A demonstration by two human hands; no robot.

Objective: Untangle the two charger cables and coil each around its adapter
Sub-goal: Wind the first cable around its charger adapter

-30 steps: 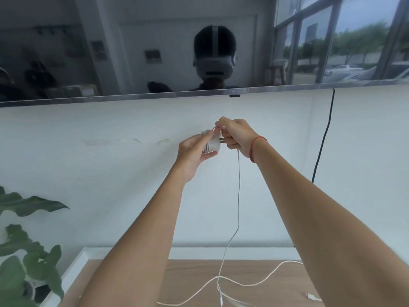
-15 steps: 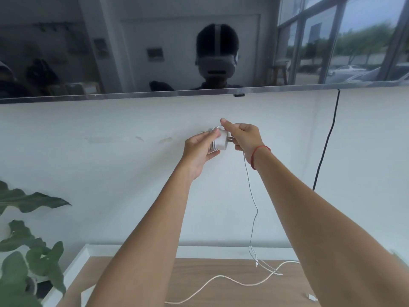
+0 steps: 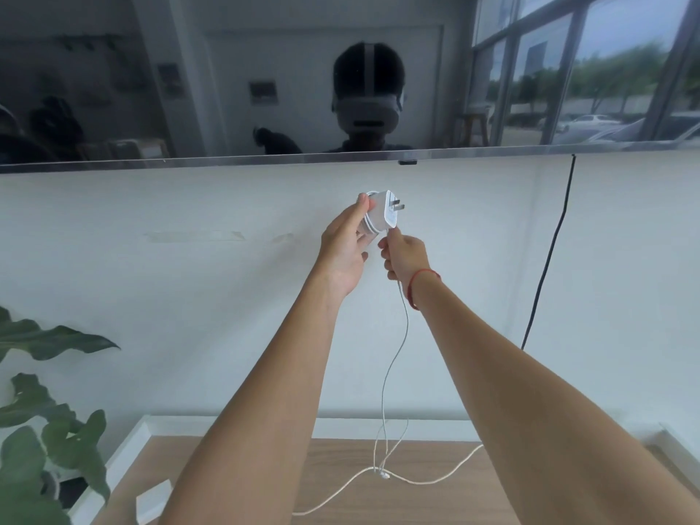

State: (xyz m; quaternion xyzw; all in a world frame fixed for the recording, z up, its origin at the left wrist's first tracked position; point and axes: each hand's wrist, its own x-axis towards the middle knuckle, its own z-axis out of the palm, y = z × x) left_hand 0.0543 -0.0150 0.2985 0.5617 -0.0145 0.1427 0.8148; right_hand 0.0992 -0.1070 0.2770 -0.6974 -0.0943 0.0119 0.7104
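We list two hands, both held up before the white wall.

- **Left hand** [image 3: 342, 252]: fingers curled round one white adapter [image 3: 386, 216], held high above the desk [image 3: 341, 467]. Its two metal prongs [image 3: 397, 205] point right, and a few turns of white cable lie wound on its body.
- **Right hand** [image 3: 403, 257]: just below the adapter, fingers closed in a pinch on the first cable [image 3: 394, 358] where it leaves the coil.
- **Red bracelet** [image 3: 420, 286]: one, on the right wrist.
- **Cables**: two. The first hangs from the right hand down to the desk, its connector end lying on the wood. The second cable [image 3: 428, 481] lies loose across the desk and crosses the first near that connector.
- **White block** [image 3: 153, 500]: one, at the near left of the desk, partly hidden by the left forearm.
- **Leafy plant** [image 3: 38, 430]: one, at the left.
- **Black cord** [image 3: 545, 267]: one, running down the wall at the right.
- **Dark screen** [image 3: 189, 70]: one, above.
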